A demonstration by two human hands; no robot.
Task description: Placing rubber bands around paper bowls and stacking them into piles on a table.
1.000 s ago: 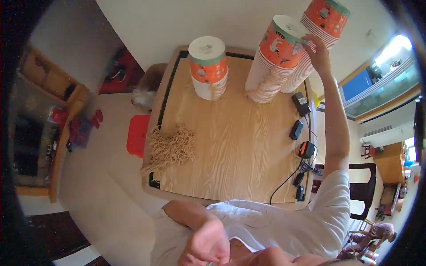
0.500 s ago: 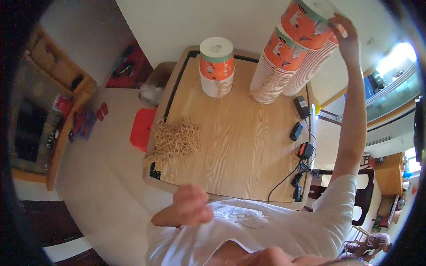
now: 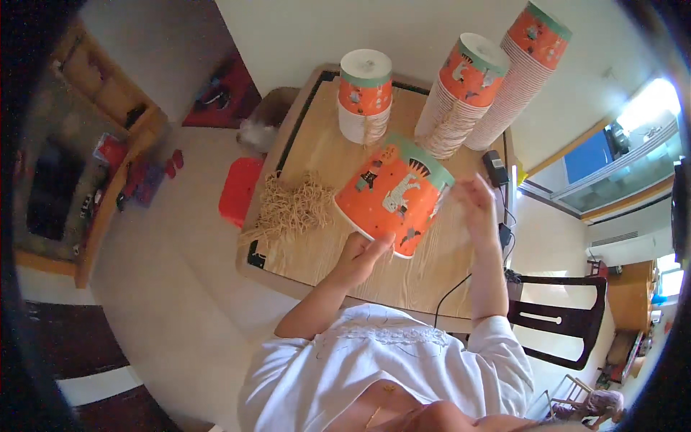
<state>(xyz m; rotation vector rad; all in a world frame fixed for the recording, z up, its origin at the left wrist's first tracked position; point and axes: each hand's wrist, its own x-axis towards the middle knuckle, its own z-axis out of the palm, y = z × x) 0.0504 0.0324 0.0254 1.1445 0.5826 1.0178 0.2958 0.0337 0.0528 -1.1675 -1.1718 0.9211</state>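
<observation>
Orange paperboard with a green band: from the head camera we had a printed paper bucket point(image 3: 394, 198) aloft over the table, tilted, its white rim toward the wearer. And there was the left hand point(image 3: 366, 258), thumb clamped by that rim, its other fingers mostly hidden! The right hand point(image 3: 476, 205) hung at the green end, blurred, fingers loosely parted; we couldn't tell whether they touched. We judged the bucket light, fairly stiff, easily dented, perhaps slippery along its sides; the rim looked the surest hold. Below, the wood-grain tabletop point(image 3: 425, 277) carried a tangle of tan cord point(image 3: 299, 205), a short bucket stack point(image 3: 366, 93), a taller stack point(image 3: 464, 83) and the tallest stack point(image 3: 520, 72). Around it, we spotted a dark chair point(image 3: 576, 327) right, a pale floor point(image 3: 173, 237) left, a plain wall point(image 3: 302, 36) behind.
</observation>
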